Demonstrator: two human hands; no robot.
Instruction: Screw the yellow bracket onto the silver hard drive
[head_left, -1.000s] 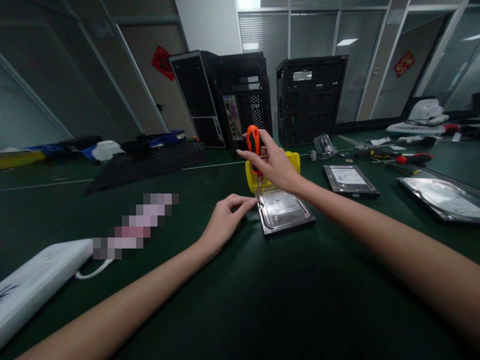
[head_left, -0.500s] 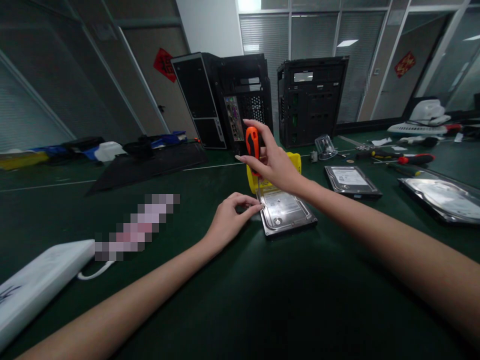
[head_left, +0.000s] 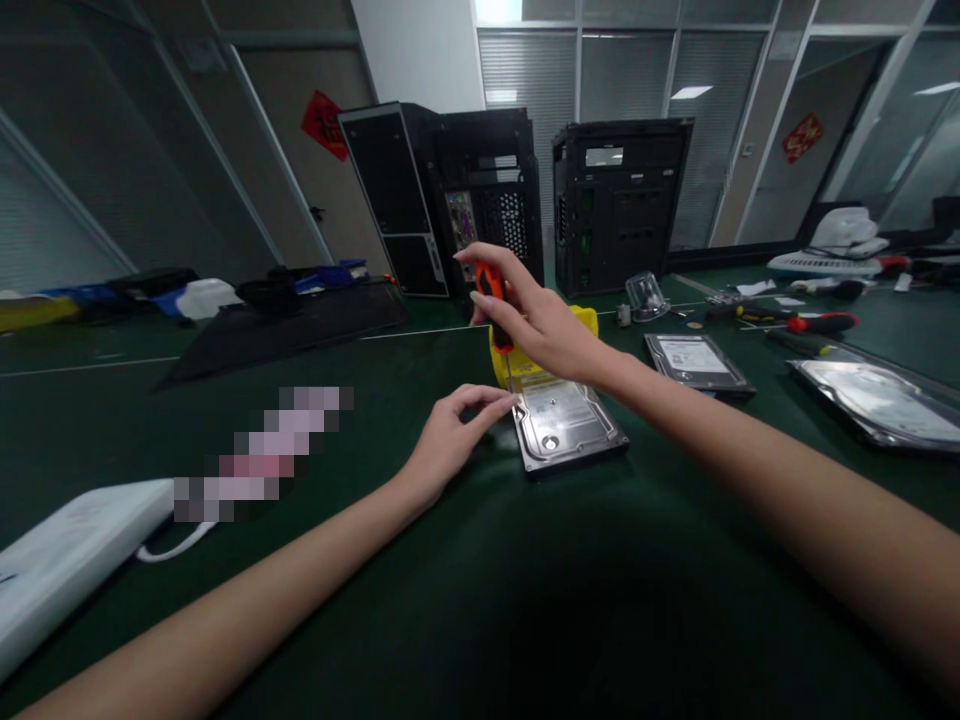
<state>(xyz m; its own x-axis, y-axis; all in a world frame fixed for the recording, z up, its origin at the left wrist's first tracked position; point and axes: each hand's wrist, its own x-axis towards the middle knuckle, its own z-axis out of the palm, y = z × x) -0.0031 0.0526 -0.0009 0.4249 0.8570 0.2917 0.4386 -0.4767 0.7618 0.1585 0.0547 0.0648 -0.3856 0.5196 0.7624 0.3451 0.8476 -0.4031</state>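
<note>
A silver hard drive (head_left: 571, 425) lies flat on the green table in front of me. My right hand (head_left: 536, 310) grips an orange and black screwdriver (head_left: 489, 283) from above, fingers around its handle. The shaft points down at the drive's left edge, where the tip is partly hidden by fingertips. My left hand (head_left: 457, 430) is closed, thumb and index finger pinched at that same edge beside the tip. Whether a screw sits between them is too small to tell. Just behind the drive stands a yellow plastic piece (head_left: 585, 320), partly covered by my right hand.
Two more hard drives, a nearer one (head_left: 694, 362) and an opened one (head_left: 877, 395), lie to the right. Behind them are red-black screwdrivers (head_left: 821, 322). Black computer cases (head_left: 622, 200) stand at the back. A white box (head_left: 67, 550) is at the left, a black mat (head_left: 300, 335) beyond it.
The screwdriver's handle has tipped to the left, and my right fingers have shifted around it. My left hand keeps its pinch at the drive's edge. The whole view has shifted slightly.
</note>
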